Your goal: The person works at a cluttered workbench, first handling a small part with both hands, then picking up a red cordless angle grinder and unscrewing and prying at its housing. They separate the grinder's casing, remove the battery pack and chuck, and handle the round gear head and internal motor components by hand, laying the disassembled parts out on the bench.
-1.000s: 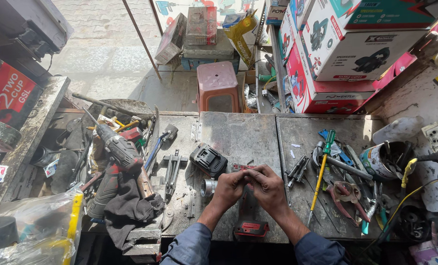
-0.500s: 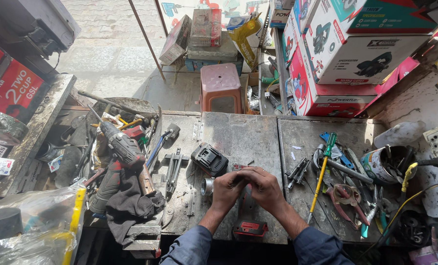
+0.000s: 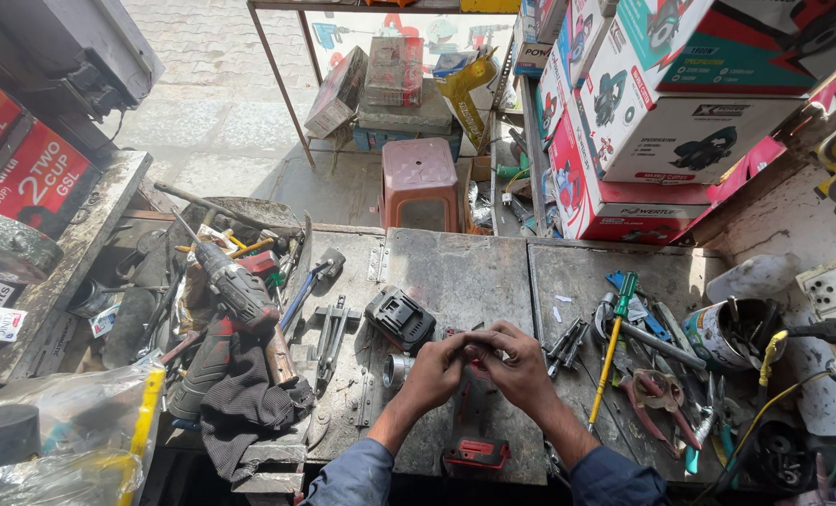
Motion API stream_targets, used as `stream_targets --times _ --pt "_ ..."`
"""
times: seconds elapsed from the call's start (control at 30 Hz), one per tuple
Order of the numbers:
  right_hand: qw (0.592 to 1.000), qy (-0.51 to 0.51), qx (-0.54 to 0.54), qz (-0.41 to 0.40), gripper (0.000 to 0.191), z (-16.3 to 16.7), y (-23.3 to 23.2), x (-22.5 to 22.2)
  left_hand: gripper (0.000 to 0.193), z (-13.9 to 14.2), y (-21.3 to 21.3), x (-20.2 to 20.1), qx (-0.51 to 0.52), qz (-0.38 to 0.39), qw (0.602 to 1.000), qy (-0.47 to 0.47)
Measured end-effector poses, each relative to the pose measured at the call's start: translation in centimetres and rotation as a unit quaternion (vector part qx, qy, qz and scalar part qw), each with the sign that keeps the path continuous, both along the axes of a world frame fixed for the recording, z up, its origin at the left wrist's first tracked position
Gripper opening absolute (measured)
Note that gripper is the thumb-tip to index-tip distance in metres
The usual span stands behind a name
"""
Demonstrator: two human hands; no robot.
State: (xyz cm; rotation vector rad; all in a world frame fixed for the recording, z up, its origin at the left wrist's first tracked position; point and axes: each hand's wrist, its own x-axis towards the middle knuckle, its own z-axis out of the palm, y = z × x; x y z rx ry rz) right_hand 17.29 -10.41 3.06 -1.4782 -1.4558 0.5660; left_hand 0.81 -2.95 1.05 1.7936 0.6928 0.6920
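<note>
My left hand (image 3: 434,373) and my right hand (image 3: 514,367) meet over the middle of the metal workbench (image 3: 455,272), fingertips pressed together on a small part that the fingers mostly hide. Under the hands lies a red and black tool body (image 3: 475,440), its red end toward me. A black battery pack (image 3: 400,319) sits just left of my left hand, and a short metal cylinder (image 3: 397,369) lies beside that wrist.
A cordless drill (image 3: 235,286) and dark cloth (image 3: 244,403) lie at the left among hand tools. Screwdrivers and pliers (image 3: 657,394) crowd the right side beside a tin of tools (image 3: 722,333). Stacked tool boxes (image 3: 671,103) and a pink stool (image 3: 420,183) stand behind the bench.
Both hands have stayed together over the tool body, shifting only slightly; the fingers keep working the small part. Nothing else on the bench has moved.
</note>
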Motion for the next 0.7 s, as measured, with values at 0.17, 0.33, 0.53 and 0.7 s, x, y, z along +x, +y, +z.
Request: stream_targets --times 0.17,0.33,0.53,0.7 --pt "1.0 -0.013 0.015 -0.024 0.017 0.5 0.3 -0.4 0.025 -0.9 0.5 -0.1 0.023 0.01 0.999 -0.03" --pt "0.999 -0.022 0.025 0.007 0.019 0.0 0.5 -0.8 0.026 -1.5 0.3 -0.2 0.055 0.035 0.995 -0.079" --pt "0.998 -0.044 0.027 0.021 0.025 -0.7 0.5 -0.5 0.017 -1.4 -0.9 0.0 0.083 0.099 0.991 -0.043" --pt "0.998 -0.056 0.028 0.006 0.031 -0.8 -0.5 -0.4 0.019 -1.2 -2.6 0.4 0.077 0.14 0.984 -0.077"
